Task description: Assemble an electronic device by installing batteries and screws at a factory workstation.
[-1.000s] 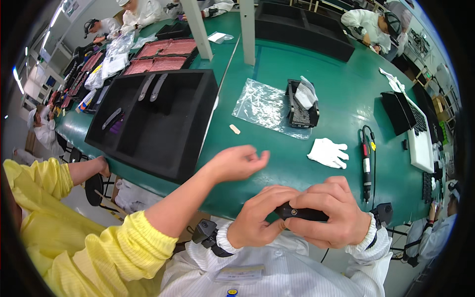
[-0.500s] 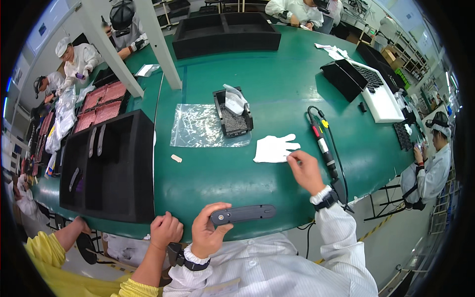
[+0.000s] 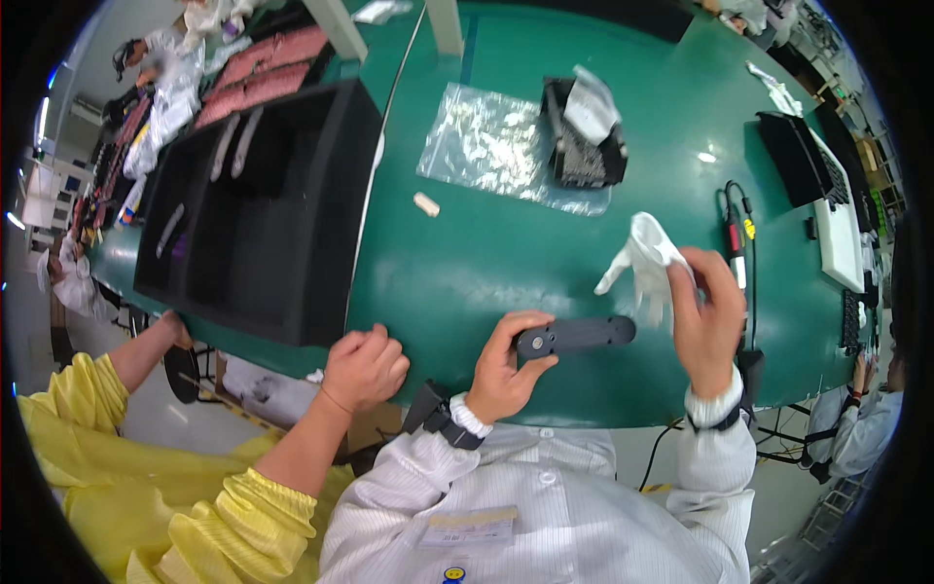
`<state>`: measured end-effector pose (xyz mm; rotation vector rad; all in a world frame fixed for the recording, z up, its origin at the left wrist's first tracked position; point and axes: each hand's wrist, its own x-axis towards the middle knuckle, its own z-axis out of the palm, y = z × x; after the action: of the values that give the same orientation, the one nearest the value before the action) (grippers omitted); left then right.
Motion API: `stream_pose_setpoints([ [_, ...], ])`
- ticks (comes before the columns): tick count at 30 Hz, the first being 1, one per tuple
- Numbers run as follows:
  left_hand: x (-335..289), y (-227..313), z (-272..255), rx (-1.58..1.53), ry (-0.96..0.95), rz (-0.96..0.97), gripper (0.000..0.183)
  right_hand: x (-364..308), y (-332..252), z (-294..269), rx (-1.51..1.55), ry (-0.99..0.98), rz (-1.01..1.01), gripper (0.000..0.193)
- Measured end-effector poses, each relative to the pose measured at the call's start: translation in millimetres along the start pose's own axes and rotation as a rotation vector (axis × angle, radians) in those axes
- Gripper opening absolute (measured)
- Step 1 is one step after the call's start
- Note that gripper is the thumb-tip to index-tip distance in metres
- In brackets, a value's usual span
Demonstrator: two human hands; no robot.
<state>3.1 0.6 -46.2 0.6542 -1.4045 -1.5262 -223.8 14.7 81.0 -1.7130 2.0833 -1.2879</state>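
My left hand (image 3: 508, 370) grips one end of a dark grey, rounded-end bar (image 3: 584, 336) between thumb and fingers. A round metal spot shows at the held end, and the bar lies level just above the table's near edge. To the right, my right hand (image 3: 710, 316) pinches a white glove (image 3: 647, 263), which hangs limp with its opening upward, lifted off the green table (image 3: 486, 253). Beyond the hands stands a small black tray (image 3: 589, 161) of tiny grey parts, with a clear bag (image 3: 592, 105) on top. It overlaps a flat clear plastic bag (image 3: 486, 136).
A large black divided bin (image 3: 321, 224) stands at left, holding several curved strips. Beside me a co-worker in yellow sleeves (image 3: 233, 516) rests a fist on the table edge. A small beige piece (image 3: 426, 204) lies mid-table. A cabled red-and-white tool (image 3: 735, 248) lies at right.
My right hand has taken hold of the white glove and raised it from the table. My left hand still holds the bar. The whole view has turned and shifted.
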Motion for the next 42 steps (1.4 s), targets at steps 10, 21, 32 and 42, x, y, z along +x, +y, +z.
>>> stream_pose_setpoints([
  [10, -2, -4, -5, 0.171, -0.064, 0.078, 0.053, -60, -60, 52, -0.411, -0.389, -0.554, 0.035],
  [21, 6, -14, -4, 0.051, -0.061, 0.079, 0.052, -55, -68, 54, -0.522, -0.427, -0.578, 0.033],
  [32, 10, -17, -3, 0.071, -0.076, 0.128, 0.051, -3, -54, 36, -0.123, -0.411, -0.207, 0.018],
  [42, 10, -14, -6, 0.159, -0.063, 0.162, 0.042, -31, -59, 48, -0.369, -0.531, -0.650, 0.035],
])
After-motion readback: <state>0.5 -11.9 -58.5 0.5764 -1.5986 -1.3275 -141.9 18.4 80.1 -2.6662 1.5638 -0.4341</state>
